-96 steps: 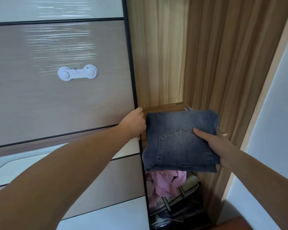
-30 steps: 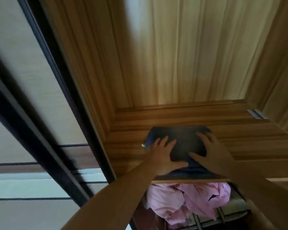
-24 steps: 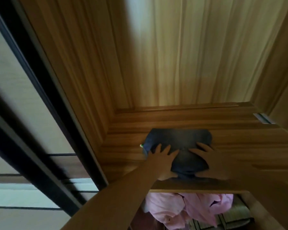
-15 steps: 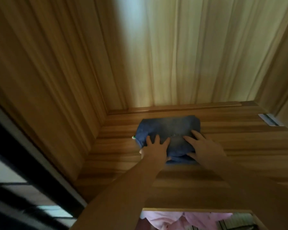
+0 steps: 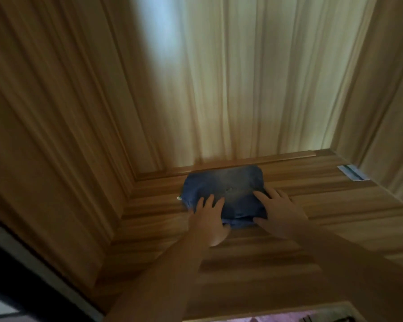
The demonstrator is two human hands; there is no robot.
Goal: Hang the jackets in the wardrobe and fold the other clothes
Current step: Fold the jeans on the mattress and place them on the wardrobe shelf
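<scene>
Folded jeans (image 5: 223, 191) on wardrobe shelf (image 5: 323, 205), left hand (image 5: 207, 219) and right hand (image 5: 282, 214) grip spread flat, fingers pressing its near edge, back wall (image 5: 254, 89) beyond

Motion blur softens the folded jeans (image 5: 223, 191); their near edge is hidden under both hands. Below the shelf (image 5: 312, 228), pink fabric (image 5: 286, 319) is cropped by the bottom edge.
</scene>
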